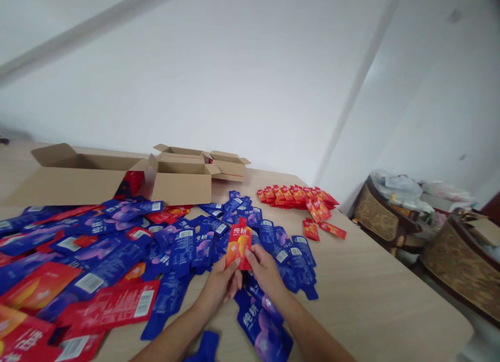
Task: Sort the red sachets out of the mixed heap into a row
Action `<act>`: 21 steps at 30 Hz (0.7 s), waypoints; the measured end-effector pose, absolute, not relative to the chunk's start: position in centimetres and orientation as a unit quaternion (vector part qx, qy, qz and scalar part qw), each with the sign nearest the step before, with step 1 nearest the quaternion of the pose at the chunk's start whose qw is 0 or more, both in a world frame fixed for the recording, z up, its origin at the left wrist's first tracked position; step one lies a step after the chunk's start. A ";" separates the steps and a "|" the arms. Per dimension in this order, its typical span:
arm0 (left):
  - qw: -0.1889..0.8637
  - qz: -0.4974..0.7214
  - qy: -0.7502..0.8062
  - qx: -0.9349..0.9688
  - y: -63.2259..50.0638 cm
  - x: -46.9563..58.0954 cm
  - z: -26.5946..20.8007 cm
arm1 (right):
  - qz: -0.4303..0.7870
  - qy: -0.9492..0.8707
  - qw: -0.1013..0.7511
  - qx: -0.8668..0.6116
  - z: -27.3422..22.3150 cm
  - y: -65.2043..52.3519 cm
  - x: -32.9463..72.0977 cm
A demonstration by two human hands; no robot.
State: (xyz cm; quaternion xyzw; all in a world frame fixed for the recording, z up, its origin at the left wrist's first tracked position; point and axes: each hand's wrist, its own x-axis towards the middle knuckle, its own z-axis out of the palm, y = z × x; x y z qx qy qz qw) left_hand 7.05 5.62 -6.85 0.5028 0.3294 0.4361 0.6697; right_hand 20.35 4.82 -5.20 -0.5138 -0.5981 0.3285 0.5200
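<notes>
Both of my hands grip one red pouch (238, 243) with orange fruit on its front, held upright over the middle of the table. My left hand (223, 279) pinches its lower left edge, thumb in front. On the lower right edge, my right hand (265, 271) closes with thumb and fingers. Blue pouches (262, 325) lie below and between my forearms. More blue pouches (296, 258) are spread just right of my right hand. To the left spreads a mixed heap of blue pouches (183, 247) and red pouches (113, 307), some with barcodes facing up.
Open cardboard boxes (182, 189) stand at the back, with a larger open box (74, 187) at left. Rows of red pouches (292, 195) lie at the back right, a few loose in front. Patterned armchairs (380, 211) loaded with plastic bags stand beyond the table's right edge.
</notes>
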 end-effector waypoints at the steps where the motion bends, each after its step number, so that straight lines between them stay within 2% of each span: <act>1: 0.655 0.439 0.338 0.514 5.9 6.8 -6.9 | 0.338 -0.606 0.501 -0.517 -5.5 4.5 19.8; 6: 0.624 0.439 0.344 0.548 6.6 6.5 -7.5 | 0.394 -0.579 0.496 -0.513 -6.4 4.0 18.3; 12: 0.687 0.426 0.335 0.485 6.2 7.0 -7.2 | 0.397 -0.615 0.495 -0.469 -6.3 4.2 19.6; 18: 0.627 0.435 0.358 0.538 6.2 6.7 -7.5 | 0.443 -0.600 0.480 -0.462 -5.7 3.4 19.6; 21: 0.641 0.444 0.353 0.517 6.1 6.9 -7.4 | 0.454 -0.588 0.479 -0.469 -5.6 3.5 19.4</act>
